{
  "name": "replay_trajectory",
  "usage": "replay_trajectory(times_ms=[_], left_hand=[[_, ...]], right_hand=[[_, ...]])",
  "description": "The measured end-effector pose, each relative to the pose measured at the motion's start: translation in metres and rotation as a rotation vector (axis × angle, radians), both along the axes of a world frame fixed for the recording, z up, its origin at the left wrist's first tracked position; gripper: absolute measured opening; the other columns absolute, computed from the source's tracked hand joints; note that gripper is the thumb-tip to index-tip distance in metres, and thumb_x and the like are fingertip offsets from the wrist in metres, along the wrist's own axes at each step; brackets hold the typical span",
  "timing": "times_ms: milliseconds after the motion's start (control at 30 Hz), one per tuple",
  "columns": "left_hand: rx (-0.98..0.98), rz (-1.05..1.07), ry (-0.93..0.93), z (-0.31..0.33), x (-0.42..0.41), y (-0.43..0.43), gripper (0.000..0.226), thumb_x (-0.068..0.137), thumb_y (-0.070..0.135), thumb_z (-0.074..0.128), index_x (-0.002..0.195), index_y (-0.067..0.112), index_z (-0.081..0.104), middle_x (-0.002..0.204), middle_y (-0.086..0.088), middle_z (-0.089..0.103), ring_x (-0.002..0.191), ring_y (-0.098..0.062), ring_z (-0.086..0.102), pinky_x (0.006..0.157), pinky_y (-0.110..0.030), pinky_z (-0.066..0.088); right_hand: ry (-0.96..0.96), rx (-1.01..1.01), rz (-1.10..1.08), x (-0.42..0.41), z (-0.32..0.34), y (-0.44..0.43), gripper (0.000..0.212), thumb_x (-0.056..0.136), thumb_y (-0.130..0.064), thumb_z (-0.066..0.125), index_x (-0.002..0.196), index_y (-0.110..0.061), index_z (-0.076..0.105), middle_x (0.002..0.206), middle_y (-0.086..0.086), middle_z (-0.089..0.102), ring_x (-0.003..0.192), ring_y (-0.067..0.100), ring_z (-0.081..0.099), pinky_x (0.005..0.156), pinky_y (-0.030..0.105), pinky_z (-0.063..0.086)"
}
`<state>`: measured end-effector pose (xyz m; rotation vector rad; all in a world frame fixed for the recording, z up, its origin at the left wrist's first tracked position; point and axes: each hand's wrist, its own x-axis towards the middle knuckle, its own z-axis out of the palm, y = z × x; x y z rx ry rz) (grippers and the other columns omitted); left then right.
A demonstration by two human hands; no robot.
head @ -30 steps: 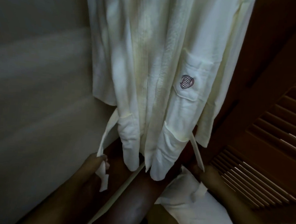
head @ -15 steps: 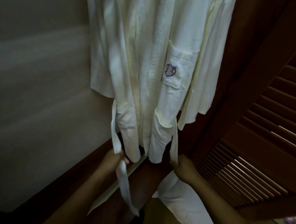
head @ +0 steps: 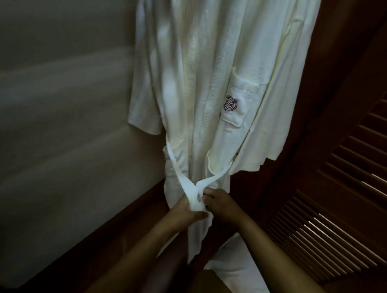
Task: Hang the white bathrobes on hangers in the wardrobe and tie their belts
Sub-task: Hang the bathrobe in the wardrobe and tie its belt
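The soft white bathrobe [head: 205,83] hangs in limp folds. Its flat cloth belt [head: 191,187] crosses in an X. The left hand [head: 185,211] and right hand [head: 220,204] each pinch a strand of it.

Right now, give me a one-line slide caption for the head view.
Left hand and right hand cross the belt ends over the white bathrobe hanging beside a louvred door.

Bathrobe [head: 204,67] top cut off above, belt [head: 175,165] crossing partly covered by left hand [head: 184,211]

We see a white bathrobe [head: 205,79] hanging at centre frame, purple emblem [head: 230,104] on its pocket [head: 244,90]. Its belt [head: 191,189] ends cross lower centre.
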<state>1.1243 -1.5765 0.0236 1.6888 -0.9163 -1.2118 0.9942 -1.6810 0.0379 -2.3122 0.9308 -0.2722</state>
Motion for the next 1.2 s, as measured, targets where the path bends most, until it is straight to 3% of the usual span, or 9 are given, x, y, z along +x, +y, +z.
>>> replay_trajectory(times_ms=[267, 433, 533, 633, 733, 833, 1000, 1133, 1200], left_hand=[[-0.050, -0.027, -0.373, 0.007, 0.015, -0.016, 0.052, 0.090, 0.007, 0.068, 0.138, 0.015, 0.051, 0.122, -0.003, 0.063, 0.113, -0.020, 0.062, 0.096, -0.032, 0.053], [-0.064, -0.070, -0.444, -0.001, 0.015, -0.019, 0.045, 0.093, 0.007, 0.066, 0.137, 0.007, 0.056, 0.129, -0.008, 0.063, 0.105, -0.009, 0.054, 0.089, -0.020, 0.047], [-0.040, -0.179, -0.334, -0.007, 0.024, -0.017, 0.040, 0.088, 0.016, 0.074, 0.127, 0.015, 0.063, 0.121, -0.002, 0.068, 0.105, -0.009, 0.060, 0.092, -0.021, 0.052], [0.064, -0.197, 0.021, -0.013, 0.045, -0.015, 0.029, 0.084, 0.028, 0.074, 0.112, 0.022, 0.072, 0.120, -0.002, 0.072, 0.115, -0.022, 0.067, 0.104, -0.046, 0.053], [0.101, 0.045, 0.416, -0.016, 0.068, -0.019, 0.022, 0.091, 0.020, 0.070, 0.113, 0.015, 0.075, 0.121, -0.013, 0.073, 0.116, -0.034, 0.068, 0.104, -0.054, 0.052], [0.040, 0.123, 0.441, -0.015, 0.093, -0.033, 0.034, 0.091, 0.005, 0.060, 0.122, 0.013, 0.070, 0.119, -0.014, 0.072, 0.114, -0.035, 0.066, 0.102, -0.050, 0.053], [-0.032, 0.096, 0.141, 0.000, 0.117, -0.057, 0.042, 0.067, 0.020, 0.075, 0.108, 0.018, 0.067, 0.097, -0.011, 0.067, 0.084, -0.025, 0.060, 0.066, -0.029, 0.048], [-0.034, -0.307, -0.714, -0.001, 0.127, -0.062, 0.039, 0.082, 0.014, 0.075, 0.118, 0.020, 0.062, 0.111, -0.001, 0.062, 0.100, -0.019, 0.062, 0.076, -0.026, 0.043], [-0.062, -0.257, -0.781, -0.007, 0.131, -0.062, 0.028, 0.085, 0.014, 0.074, 0.111, 0.014, 0.067, 0.109, -0.003, 0.063, 0.101, -0.021, 0.062, 0.075, -0.024, 0.037]], right_hand=[[-0.284, -0.090, -0.390, 0.027, 0.031, 0.000, 0.016, 0.097, -0.020, 0.059, 0.103, -0.012, 0.071, 0.097, -0.001, 0.071, 0.088, 0.011, 0.062, 0.078, 0.025, 0.043], [0.154, 0.108, -0.279, 0.069, 0.017, -0.009, 0.046, 0.092, -0.056, 0.061, 0.091, -0.011, 0.069, 0.085, 0.004, 0.066, 0.079, 0.015, 0.060, 0.073, 0.027, 0.039], [0.224, 0.008, -0.262, 0.075, 0.002, -0.017, 0.034, 0.092, -0.036, 0.060, 0.099, -0.004, 0.070, 0.097, 0.012, 0.071, 0.092, 0.026, 0.068, 0.070, 0.024, 0.034], [0.041, 0.036, -0.245, 0.064, 0.010, -0.023, 0.027, 0.094, -0.024, 0.057, 0.103, -0.006, 0.075, 0.097, 0.007, 0.075, 0.088, 0.019, 0.069, 0.064, 0.017, 0.035], [-0.185, 0.300, -0.255, 0.048, 0.018, -0.026, 0.018, 0.100, -0.013, 0.058, 0.109, -0.012, 0.074, 0.094, 0.000, 0.074, 0.081, 0.007, 0.066, 0.073, 0.018, 0.048], [-0.445, 0.664, -0.266, 0.033, 0.020, -0.021, 0.021, 0.104, -0.007, 0.050, 0.113, -0.001, 0.068, 0.087, 0.008, 0.073, 0.078, 0.019, 0.069, 0.072, 0.033, 0.055], [-0.293, 0.607, -0.337, 0.022, 0.014, -0.016, 0.017, 0.105, -0.022, 0.054, 0.106, -0.011, 0.068, 0.074, 0.009, 0.068, 0.063, 0.020, 0.065, 0.062, 0.036, 0.053], [-0.224, 0.523, -0.292, 0.016, 0.015, -0.015, 0.017, 0.101, -0.018, 0.061, 0.108, -0.005, 0.067, 0.083, 0.017, 0.070, 0.068, 0.024, 0.069, 0.063, 0.035, 0.055], [-0.153, 0.459, -0.278, 0.012, 0.012, -0.018, 0.017, 0.100, -0.017, 0.061, 0.109, -0.004, 0.068, 0.093, 0.018, 0.072, 0.080, 0.030, 0.072, 0.071, 0.040, 0.059]])
